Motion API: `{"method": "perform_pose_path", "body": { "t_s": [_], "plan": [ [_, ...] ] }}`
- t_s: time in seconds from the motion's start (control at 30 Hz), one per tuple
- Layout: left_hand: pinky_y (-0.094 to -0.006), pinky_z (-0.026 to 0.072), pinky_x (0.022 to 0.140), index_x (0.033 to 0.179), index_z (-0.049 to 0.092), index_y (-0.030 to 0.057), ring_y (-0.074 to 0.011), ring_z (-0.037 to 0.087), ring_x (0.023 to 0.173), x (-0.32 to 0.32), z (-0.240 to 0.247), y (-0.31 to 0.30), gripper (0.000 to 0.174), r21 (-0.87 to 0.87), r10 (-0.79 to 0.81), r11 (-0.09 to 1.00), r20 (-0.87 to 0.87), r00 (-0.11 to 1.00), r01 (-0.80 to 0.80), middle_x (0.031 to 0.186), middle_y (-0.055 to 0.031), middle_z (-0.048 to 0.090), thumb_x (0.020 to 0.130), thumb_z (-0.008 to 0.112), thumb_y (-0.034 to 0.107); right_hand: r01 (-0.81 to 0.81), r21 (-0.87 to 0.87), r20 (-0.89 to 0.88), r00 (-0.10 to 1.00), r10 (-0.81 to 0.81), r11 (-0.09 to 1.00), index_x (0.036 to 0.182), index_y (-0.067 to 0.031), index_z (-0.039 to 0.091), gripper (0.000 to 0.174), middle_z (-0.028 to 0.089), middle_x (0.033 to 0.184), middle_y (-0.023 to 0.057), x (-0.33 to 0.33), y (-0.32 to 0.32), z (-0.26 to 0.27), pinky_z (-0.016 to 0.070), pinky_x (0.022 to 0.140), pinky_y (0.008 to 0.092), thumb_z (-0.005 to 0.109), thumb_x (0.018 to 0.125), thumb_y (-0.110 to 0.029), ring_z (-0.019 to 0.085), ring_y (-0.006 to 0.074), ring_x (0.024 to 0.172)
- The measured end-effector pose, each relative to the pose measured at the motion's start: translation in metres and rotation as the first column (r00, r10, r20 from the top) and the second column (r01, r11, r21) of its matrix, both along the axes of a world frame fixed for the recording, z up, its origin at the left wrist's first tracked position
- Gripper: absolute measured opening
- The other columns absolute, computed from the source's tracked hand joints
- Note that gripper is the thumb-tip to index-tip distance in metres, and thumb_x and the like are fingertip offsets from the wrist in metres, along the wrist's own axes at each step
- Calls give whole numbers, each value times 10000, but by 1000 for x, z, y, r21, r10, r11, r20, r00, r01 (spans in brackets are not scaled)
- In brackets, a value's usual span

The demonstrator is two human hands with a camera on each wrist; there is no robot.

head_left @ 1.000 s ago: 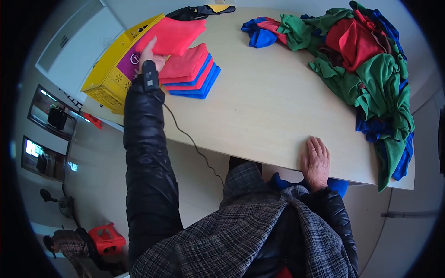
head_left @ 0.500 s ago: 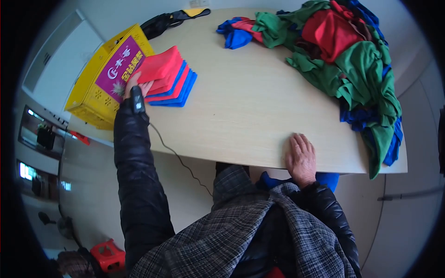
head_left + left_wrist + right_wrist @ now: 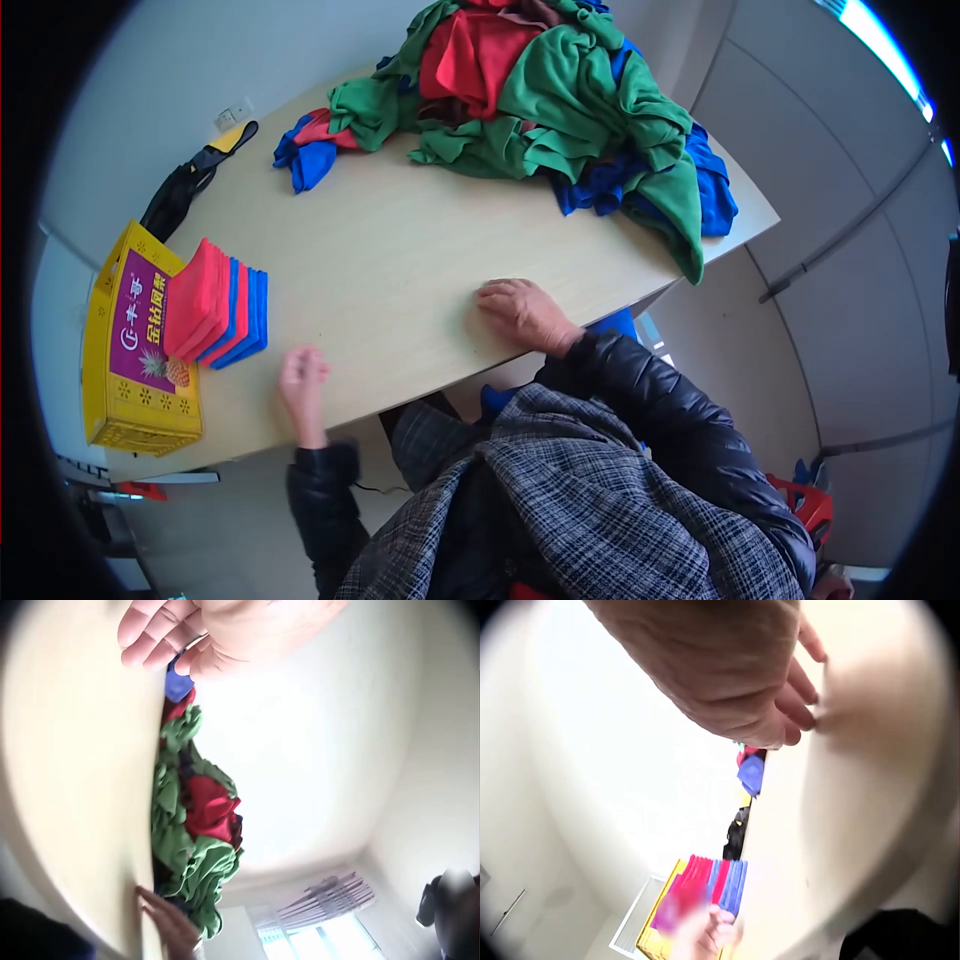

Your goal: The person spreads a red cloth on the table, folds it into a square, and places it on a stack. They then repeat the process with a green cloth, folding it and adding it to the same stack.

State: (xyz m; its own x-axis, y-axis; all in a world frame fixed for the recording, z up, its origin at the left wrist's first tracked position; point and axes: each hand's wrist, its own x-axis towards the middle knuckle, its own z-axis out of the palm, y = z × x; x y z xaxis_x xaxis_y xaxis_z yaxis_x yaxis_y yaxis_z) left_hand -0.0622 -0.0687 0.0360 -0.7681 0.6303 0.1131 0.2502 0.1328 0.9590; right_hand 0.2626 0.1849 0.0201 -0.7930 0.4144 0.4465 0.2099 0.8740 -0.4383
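My left hand (image 3: 303, 392) hovers by the near edge of the table, its fingers loosely bent and nothing in them; the left wrist view also shows this hand (image 3: 217, 630) empty. Left of it stands a neat stack of folded red and blue cloths (image 3: 238, 310), red ones uppermost, against a yellow crate (image 3: 150, 425) with a purple label. My right hand (image 3: 525, 315) rests on the tabletop near the front edge; in the right wrist view its fingertips (image 3: 806, 716) touch the surface. Beyond it lies a loose heap of green, red and blue cloths (image 3: 570, 90).
The pale table (image 3: 370, 250) has a curved left end and a corner at the right. A black strap-like item with a yellow patch (image 3: 195, 175) lies along the back left by the wall. A red stool (image 3: 805, 510) stands on the floor at the right.
My left hand laid a red folded cloth on the stack, let go and drew back toward me. My right hand stayed on the table. The head view has turned to the right.
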Motion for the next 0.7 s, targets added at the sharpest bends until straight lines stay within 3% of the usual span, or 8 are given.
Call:
{"method": "perform_pose_path", "body": {
  "t_s": [0.1, 0.17, 0.2, 0.27, 0.37, 0.43, 0.6, 0.7],
  "plan": [
    [-240, 468, 625, 1018, 666, 47, -88, 573, 687, 56, -34, 21, 97, 44, -67, 997, 133, 989, 62, 840, -15, 646, 963, 647, 124, 125, -149, -7, 992, -127, 981, 1003, -94, 726, 172, 708, 968, 135, 20, 50, 16, 547, 776, 407, 642, 888, -191, 674, 337, 913],
    [-282, 468, 623, 972, 674, 39, -137, 582, 664, 73, -49, 31, 70, -81, -32, 997, -475, 880, -7, 820, -45, 642, 932, 655, 94, 264, -97, -231, 932, -280, 960, 920, -91, 729, 111, 697, 876, 151, 37, 99, 33, 554, 682, 417, 667, 875, -173, 681, 354, 791],
    [-282, 468, 623, 972, 674, 39, -137, 582, 664, 75, -50, 33, 70, -73, -38, 997, -474, 880, 4, 820, -45, 642, 932, 655, 94, 343, -42, -349, 875, -335, 938, 891, -83, 724, 98, 691, 862, 158, 48, 128, 38, 551, 672, 424, 681, 867, -167, 679, 356, 768],
    [-319, 474, 626, 930, 668, 40, -190, 595, 667, 76, -48, 35, 46, -63, -4, 998, -472, 882, -29, 822, -76, 635, 907, 658, 78, 570, -95, -357, 746, -562, 816, 954, -57, 720, 120, 716, 887, 148, 77, 165, 73, 555, 708, 381, 675, 874, -134, 704, 340, 825],
    [-347, 481, 629, 896, 659, 41, -233, 607, 679, 82, -43, 38, 25, -76, 3, 996, -522, 853, -51, 823, -95, 633, 890, 658, 65, 718, 95, -413, 659, -629, 690, 969, -54, 713, 147, 712, 965, 144, 112, 212, 116, 553, 764, 408, 687, 849, -136, 695, 325, 907],
    [-366, 491, 634, 871, 646, 43, -266, 619, 700, 86, -37, 40, 18, -123, -24, 990, -626, 779, -68, 823, -104, 635, 881, 656, 56, 769, 448, -364, 623, -693, 456, 1022, -83, 717, 225, 692, 1067, 137, 127, 241, 131, 539, 847, 435, 690, 827, -192, 661, 330, 1023],
    [-384, 501, 639, 849, 631, 47, -305, 630, 733, 92, -30, 43, 30, -93, 34, 988, -655, 754, -126, 819, -112, 632, 860, 658, 41, 761, 483, -115, 545, -831, 433, 1065, -125, 720, 302, 665, 1161, 128, 136, 293, 121, 518, 914, 453, 685, 807, -277, 615, 350, 1120],
    [-386, 506, 643, 857, 634, 51, -306, 637, 741, 94, -27, 43, 31, -94, 42, 987, -628, 777, -129, 821, -106, 636, 858, 664, 42, 782, 446, -68, 515, -855, 435, 1043, -124, 730, 322, 699, 1056, 135, 136, 317, 120, 540, 880, 448, 678, 807, -336, 650, 366, 1040]
  ]
}}
